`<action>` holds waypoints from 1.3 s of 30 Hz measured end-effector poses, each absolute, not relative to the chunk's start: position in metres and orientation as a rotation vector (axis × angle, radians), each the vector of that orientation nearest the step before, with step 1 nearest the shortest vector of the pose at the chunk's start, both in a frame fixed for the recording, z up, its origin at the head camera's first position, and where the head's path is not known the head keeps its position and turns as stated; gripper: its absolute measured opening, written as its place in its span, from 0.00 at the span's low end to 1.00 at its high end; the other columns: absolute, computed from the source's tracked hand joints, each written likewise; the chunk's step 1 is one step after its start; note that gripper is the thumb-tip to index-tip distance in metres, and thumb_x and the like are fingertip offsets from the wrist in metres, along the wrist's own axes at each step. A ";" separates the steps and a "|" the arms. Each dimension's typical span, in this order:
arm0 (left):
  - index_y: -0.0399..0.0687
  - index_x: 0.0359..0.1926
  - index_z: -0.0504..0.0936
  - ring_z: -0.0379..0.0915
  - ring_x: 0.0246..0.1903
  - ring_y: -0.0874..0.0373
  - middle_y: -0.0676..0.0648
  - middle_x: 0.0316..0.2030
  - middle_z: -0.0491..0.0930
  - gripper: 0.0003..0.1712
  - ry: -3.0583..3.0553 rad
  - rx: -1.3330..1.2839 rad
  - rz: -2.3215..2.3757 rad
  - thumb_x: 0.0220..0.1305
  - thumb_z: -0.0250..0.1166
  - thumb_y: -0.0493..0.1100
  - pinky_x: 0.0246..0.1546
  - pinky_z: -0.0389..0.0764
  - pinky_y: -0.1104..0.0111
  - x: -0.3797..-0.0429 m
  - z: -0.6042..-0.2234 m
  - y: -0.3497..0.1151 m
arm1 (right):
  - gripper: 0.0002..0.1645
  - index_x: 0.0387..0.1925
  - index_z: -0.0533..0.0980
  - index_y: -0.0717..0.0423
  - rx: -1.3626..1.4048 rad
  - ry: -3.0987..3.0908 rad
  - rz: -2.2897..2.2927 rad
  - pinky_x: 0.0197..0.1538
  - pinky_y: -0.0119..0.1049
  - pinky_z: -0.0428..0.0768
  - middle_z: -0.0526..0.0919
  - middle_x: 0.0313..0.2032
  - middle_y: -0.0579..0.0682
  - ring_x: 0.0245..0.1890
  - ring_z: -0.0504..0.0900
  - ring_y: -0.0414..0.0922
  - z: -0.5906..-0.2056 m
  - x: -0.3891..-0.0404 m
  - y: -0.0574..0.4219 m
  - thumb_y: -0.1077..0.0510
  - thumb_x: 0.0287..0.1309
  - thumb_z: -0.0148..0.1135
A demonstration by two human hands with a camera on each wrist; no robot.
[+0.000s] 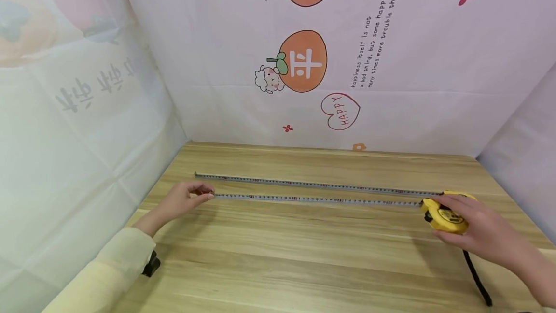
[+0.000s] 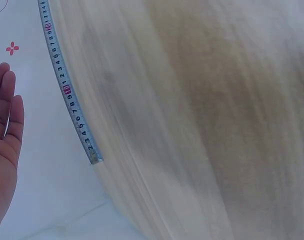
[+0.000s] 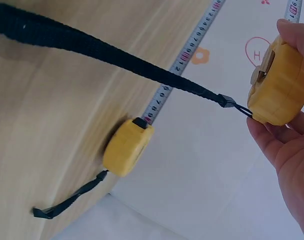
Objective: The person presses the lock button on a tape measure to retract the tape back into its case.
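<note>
My right hand [image 1: 491, 228] grips a yellow tape measure [image 1: 447, 219], its black wrist strap [image 1: 475, 274] hanging down. From its mouth a silver blade [image 1: 314, 199] runs leftwards across the head view. My left hand [image 1: 182, 204] pinches the end of that blade between thumb and fingers. Behind it, nearly parallel, lies another extended blade [image 1: 308, 184] with its end hook at the far left. That one belongs to a second yellow tape measure [image 3: 127, 147], resting on the table and mostly hidden by my right hand in the head view.
The wood-grain table [image 1: 269, 260] is bounded behind by a white printed cloth [image 1: 217, 62] and by cloth at both sides. A black strap [image 3: 52, 205] trails from the lying tape measure. A black device [image 1: 151, 264] sits at my left wrist.
</note>
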State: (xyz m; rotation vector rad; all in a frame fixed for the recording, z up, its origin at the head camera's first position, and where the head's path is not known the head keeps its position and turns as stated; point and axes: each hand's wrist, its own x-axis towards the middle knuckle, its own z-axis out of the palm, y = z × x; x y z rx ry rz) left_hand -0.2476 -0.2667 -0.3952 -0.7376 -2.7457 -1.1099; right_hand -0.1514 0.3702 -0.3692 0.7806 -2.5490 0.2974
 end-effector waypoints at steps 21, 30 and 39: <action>0.39 0.49 0.82 0.78 0.39 0.56 0.36 0.45 0.81 0.17 -2.686 -0.572 -1.523 0.68 0.63 0.47 0.41 0.80 0.61 -0.260 -0.371 -0.264 | 0.47 0.55 0.77 0.60 0.679 -2.513 0.515 0.33 0.16 0.71 0.79 0.48 0.56 0.40 0.69 0.25 -0.346 -0.164 0.375 0.63 0.24 0.86; 0.38 0.48 0.82 0.78 0.38 0.56 0.39 0.42 0.81 0.15 -2.645 -0.579 -1.541 0.68 0.64 0.46 0.37 0.79 0.69 -0.267 -0.368 -0.263 | 0.48 0.58 0.77 0.57 0.644 -2.534 0.520 0.32 0.16 0.71 0.78 0.51 0.60 0.44 0.64 0.21 -0.340 -0.171 0.377 0.62 0.26 0.85; 0.35 0.48 0.80 0.76 0.37 0.58 0.40 0.43 0.80 0.14 -2.636 -0.569 -1.532 0.69 0.62 0.42 0.37 0.77 0.70 -0.268 -0.364 -0.258 | 0.46 0.58 0.77 0.51 0.690 -2.550 0.545 0.32 0.18 0.70 0.77 0.51 0.52 0.42 0.68 0.25 -0.335 -0.175 0.375 0.65 0.30 0.84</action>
